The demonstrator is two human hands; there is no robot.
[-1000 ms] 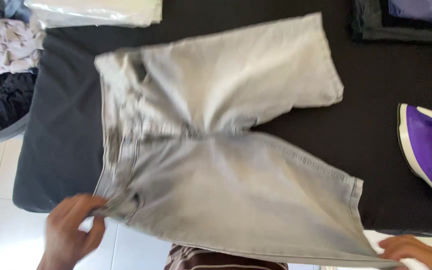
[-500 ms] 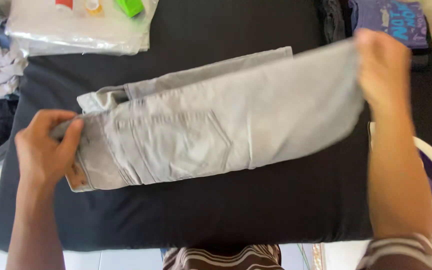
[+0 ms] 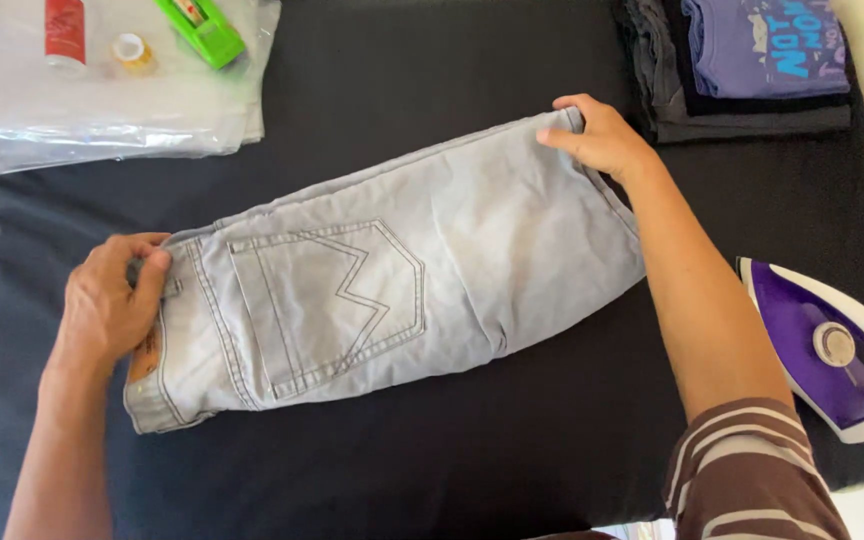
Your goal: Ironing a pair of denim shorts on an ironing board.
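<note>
A pair of light grey denim shorts [image 3: 382, 290] lies folded in half lengthwise on the black padded surface [image 3: 432, 450], back pocket facing up. My left hand [image 3: 112, 305] grips the waistband at the left end. At the far right corner of the leg hem, my right hand [image 3: 602, 135] pinches the cloth with its fingers closed on the edge. The shorts lie flat between the two hands, slanting up to the right.
A purple and white iron [image 3: 832, 350] rests at the right edge. A stack of folded dark and purple clothes [image 3: 742, 60] sits at the back right. Clear plastic bags [image 3: 102, 100] with a green tape dispenser [image 3: 202, 30], a red tube and a tape roll lie back left.
The shorts went from spread open to folded in half. My right hand carried the near leg over the far one and has set it down flat; my left hand kept the waistband.
</note>
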